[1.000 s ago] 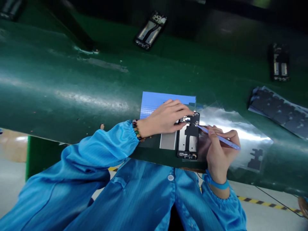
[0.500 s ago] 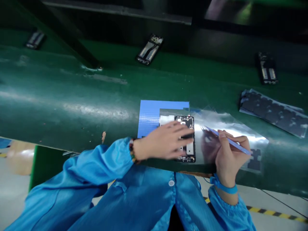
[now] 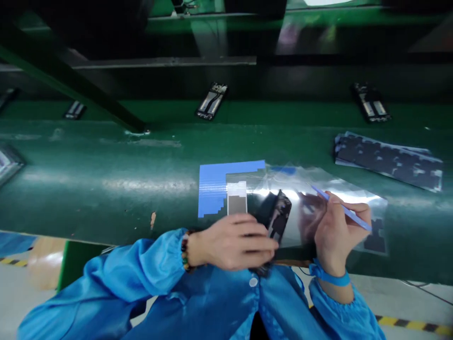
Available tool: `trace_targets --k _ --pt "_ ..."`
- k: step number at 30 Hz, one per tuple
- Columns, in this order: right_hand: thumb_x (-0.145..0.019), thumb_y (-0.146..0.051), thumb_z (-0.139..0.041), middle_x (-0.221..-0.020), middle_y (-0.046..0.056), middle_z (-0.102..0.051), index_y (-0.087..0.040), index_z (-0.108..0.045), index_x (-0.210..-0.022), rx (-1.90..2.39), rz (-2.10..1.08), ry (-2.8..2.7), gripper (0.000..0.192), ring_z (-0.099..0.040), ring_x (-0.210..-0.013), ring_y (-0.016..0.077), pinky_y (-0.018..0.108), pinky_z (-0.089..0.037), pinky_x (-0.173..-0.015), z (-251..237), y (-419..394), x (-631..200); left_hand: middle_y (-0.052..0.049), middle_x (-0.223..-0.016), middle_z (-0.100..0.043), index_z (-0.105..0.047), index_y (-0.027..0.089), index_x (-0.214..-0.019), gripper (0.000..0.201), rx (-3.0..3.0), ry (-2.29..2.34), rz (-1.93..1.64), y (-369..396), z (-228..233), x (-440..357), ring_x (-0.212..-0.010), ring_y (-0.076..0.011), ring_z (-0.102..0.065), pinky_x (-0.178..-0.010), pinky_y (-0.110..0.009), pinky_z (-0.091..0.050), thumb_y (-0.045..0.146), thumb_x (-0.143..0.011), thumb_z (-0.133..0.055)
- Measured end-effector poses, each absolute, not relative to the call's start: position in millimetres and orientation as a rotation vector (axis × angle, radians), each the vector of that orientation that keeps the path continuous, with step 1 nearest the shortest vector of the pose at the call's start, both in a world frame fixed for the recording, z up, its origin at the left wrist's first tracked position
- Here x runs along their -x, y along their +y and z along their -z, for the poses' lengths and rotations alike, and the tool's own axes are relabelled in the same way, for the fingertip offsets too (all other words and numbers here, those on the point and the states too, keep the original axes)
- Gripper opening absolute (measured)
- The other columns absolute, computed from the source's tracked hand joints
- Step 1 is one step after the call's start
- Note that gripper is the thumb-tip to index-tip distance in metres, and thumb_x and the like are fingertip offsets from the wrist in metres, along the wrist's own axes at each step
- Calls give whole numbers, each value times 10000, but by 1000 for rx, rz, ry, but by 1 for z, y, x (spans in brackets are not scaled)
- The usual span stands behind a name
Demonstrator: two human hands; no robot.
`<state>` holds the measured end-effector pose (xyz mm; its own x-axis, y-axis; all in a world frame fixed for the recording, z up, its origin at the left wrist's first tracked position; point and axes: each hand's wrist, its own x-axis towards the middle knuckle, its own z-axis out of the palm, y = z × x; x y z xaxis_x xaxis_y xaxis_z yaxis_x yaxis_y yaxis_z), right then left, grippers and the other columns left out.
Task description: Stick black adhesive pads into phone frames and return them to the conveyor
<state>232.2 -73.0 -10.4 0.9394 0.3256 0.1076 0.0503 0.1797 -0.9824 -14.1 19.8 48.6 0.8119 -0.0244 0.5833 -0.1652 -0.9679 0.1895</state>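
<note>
In my left hand (image 3: 240,242) is an open phone body (image 3: 282,216), dark and slim, tilted up off the bench at its front edge. My fingers cover its lower part. My right hand (image 3: 341,231) pinches purple tweezers (image 3: 345,212) like a pen, tips pointing up and left above a clear plastic sheet (image 3: 290,189). Left of the phone lies a blue sheet (image 3: 212,184) with a stepped edge, and beside it a white and grey piece (image 3: 236,197). A dark cut-out piece (image 3: 375,236) shows near the sheet's right end.
Dark sticker sheets (image 3: 389,160) lie stacked at the right. Along the back rest more opened phones, one in the middle (image 3: 212,100) and one at right (image 3: 371,102). A green post (image 3: 88,94) slants down to the bench at left. The bench's front edge runs against my body.
My left hand has taken hold of the phone that lay flat under it and tipped it up, towards me. My right hand keeps its place with the tweezers. The camera view has shifted.
</note>
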Motion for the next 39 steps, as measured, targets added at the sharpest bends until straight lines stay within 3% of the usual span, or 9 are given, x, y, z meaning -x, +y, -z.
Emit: trace_targets --k 4,8,13,17,22,26,30,35,39 --pt "-796 -271 -907 -761 -61 -664 -236 -584 -815 1305 -189 -281 325 -798 -901 203 436 -639 -1048 11 -71 -237 -18 -1040 -819 -794 258 -964 203 -2566 57 -927 72 -76 -5 -943 -176 -701 -852 -377 -518 297 -1088 -638" --pt "-795 -275 -908 -753 -74 -640 -235 -568 -809 1240 -156 -241 342 -780 -851 172 397 -648 -991 11 -70 -240 -52 -996 -783 -788 221 -891 173 -2226 136 -1051 110 -77 -35 -854 -162 -731 -787 -346 -563 338 -1016 -760" --pt "-798 -271 -908 -718 -87 -613 -232 -573 -795 1218 -187 -227 338 -766 -840 159 374 -639 -980 11 -71 -239 -33 -990 -815 -796 240 -860 201 -2045 395 -1333 183 -55 -70 -971 -214 -787 -916 -394 -636 413 -959 -815" --pt "-796 -270 -925 -730 -73 -648 -226 -595 -807 1199 -224 -240 334 -771 -848 154 343 -629 -980 15 -72 -240 -72 -1222 -815 -830 225 -1014 144 -2174 563 -1227 254 -24 -90 -1174 -256 -774 -1058 -447 -632 306 -896 -809" --pt "-810 -302 -938 -751 -52 -696 -225 -599 -827 1227 -248 -259 349 -785 -874 169 369 -631 -1005 17 -72 -239 -124 -1493 -697 -806 181 -1261 411 -2339 796 -870 292 11 -107 -1360 -279 -693 -1180 -453 -581 174 -861 -708" --pt "-809 -317 -950 -780 -36 -728 -221 -596 -843 1232 -260 -260 369 -795 -902 176 382 -624 -1034 19 -74 -238 -183 -1678 -507 -684 131 -1487 617 -2486 794 -609 292 21 -106 -1530 -330 -550 -1341 -478 -406 309 -900 -745" --pt "-813 -341 -951 -804 -27 -747 -224 -599 -860 1255 -271 -263 375 -803 -914 183 388 -626 -1028 22 -75 -238 -195 -1746 -394 -568 175 -1606 768 -2594 986 -520 297 17 -90 -1631 -413 -370 -1364 -584 -292 522 -942 -733" --pt "-825 -382 -942 -844 -19 -760 -230 -600 -870 1303 -277 -289 377 -800 -911 191 429 -629 -1041 24 -76 -239 -303 -1577 -549 -590 107 -1517 706 -2303 1734 -513 322 7 -63 -1530 -518 -409 -1242 -727 -327 519 -953 -691" --pt "-812 -387 -949 -812 -33 -727 -226 -595 -863 1304 -274 -310 392 -792 -919 188 414 -614 -1047 22 -77 -239 -244 -1265 -723 -692 120 -1279 504 -2149 1699 -686 338 -8 -54 -1405 -449 -560 -1217 -619 -407 463 -918 -767"
